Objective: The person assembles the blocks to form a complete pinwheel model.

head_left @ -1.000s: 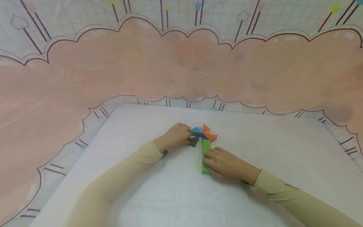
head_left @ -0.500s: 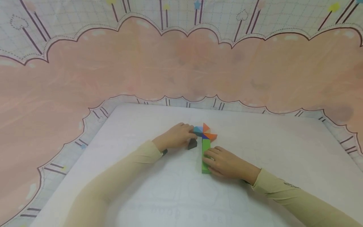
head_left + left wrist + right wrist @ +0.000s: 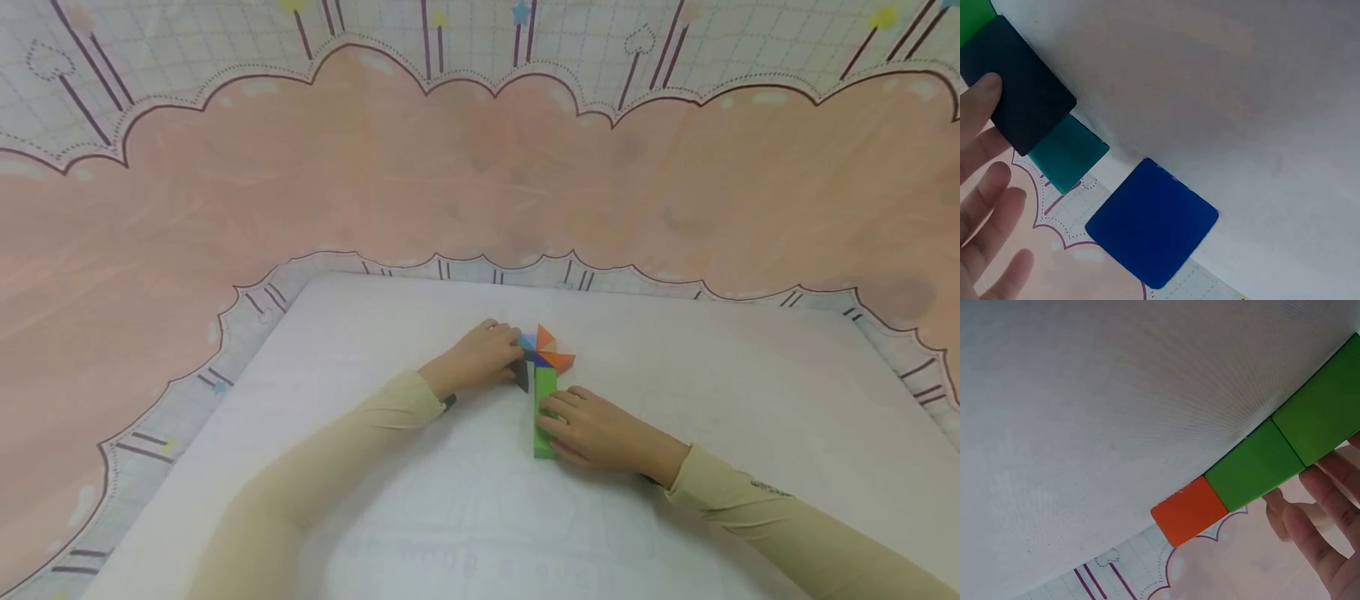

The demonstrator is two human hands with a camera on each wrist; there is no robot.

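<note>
In the head view, a pinwheel shape of small blocks lies at mid-table: orange triangles (image 3: 557, 362), light blue ones (image 3: 529, 342) and a dark blue one (image 3: 542, 362). A green bar (image 3: 545, 382) runs from it toward me; the right wrist view shows two green blocks (image 3: 1255, 464) end to end. My left hand (image 3: 480, 358) pinches a dark block (image 3: 1029, 87) by thumb and finger, just left of the pinwheel. My right hand (image 3: 596, 429) rests its fingers on the green bar from the right; its thumb's contact is unclear.
The left wrist view shows a teal block (image 3: 1069, 153) and a larger blue block (image 3: 1152, 224) beyond the dark one. An orange block (image 3: 1189, 511) abuts the green in the right wrist view. A white table (image 3: 420, 517) meets a patterned cloth backdrop (image 3: 480, 175).
My left hand has shifted slightly right, bringing the dark block closer to the green bar and turning it. The right hand and green bar stay put.
</note>
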